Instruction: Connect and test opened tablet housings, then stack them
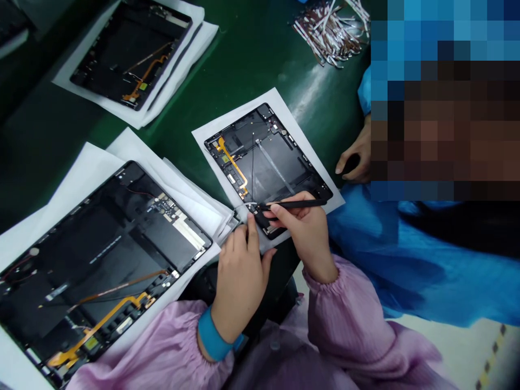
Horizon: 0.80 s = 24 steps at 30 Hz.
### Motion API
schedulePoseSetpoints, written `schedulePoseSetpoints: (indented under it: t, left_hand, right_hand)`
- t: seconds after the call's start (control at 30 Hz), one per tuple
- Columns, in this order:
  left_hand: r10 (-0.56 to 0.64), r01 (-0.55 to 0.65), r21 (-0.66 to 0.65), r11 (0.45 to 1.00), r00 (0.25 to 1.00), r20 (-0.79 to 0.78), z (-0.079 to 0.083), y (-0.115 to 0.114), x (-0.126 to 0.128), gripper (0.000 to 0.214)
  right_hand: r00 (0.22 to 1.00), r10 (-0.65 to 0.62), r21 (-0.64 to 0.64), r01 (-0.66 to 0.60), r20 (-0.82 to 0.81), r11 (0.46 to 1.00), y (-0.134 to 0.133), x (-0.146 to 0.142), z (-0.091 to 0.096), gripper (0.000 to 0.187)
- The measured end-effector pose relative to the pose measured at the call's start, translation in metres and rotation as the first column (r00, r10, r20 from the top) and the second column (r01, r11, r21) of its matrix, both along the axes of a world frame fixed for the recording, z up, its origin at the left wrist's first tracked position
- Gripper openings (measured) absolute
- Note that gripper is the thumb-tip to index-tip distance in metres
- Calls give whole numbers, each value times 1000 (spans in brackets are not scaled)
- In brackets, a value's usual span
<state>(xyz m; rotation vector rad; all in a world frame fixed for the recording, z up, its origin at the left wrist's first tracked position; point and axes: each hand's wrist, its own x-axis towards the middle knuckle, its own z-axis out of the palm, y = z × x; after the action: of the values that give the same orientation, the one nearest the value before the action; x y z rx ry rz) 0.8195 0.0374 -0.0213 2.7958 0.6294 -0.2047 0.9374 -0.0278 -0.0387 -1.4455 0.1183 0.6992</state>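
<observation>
The small shell point(284, 146) lies on a sheet of paper point(277, 103) in the middle of the green desk point(244, 65), its inner side up. Its long axis runs slantwise from far left to near right. An orange ribbon point(233, 162) follows its left long side.

The right hand point(306, 227) has a narrow grip, thumb and fingers pinching black tweezers point(300, 204). They lie almost level across the scene, tips pointing left over the near-left edge of the shell, back end to the right. The left hand point(241, 265), with a blue band point(214, 336) at its wrist, touches that edge with the index fingertip; its thumb stands apart, and I cannot tell whether the bent fingers hold anything.

At near left a large shell point(109, 238) lies with its long axis from near left to far right. Another shell point(130, 51) lies at far left. At far right are a pile of strips point(331, 35) and, nearer, a co-worker's hand point(357, 151).
</observation>
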Motion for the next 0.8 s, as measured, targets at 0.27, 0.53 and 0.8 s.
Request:
schedulePoseSetpoints:
  t: [0.27, 0.53, 0.8]
  left_hand:
    - [73, -67, -65, 996, 992, 103, 3, 1, 0, 74]
    - [35, -20, -96, 995, 988, 152, 0, 3, 0, 71]
    - [-34, 39, -54, 998, 995, 93, -5, 3, -3, 57]
  right_hand:
    - [942, -208, 80, 194, 264, 978, -1, -7, 10, 27]
    - [848, -354, 103, 342, 395, 934, -7, -12, 13, 30]
    - [999, 12, -52, -10, 30, 999, 2, 1, 0, 36]
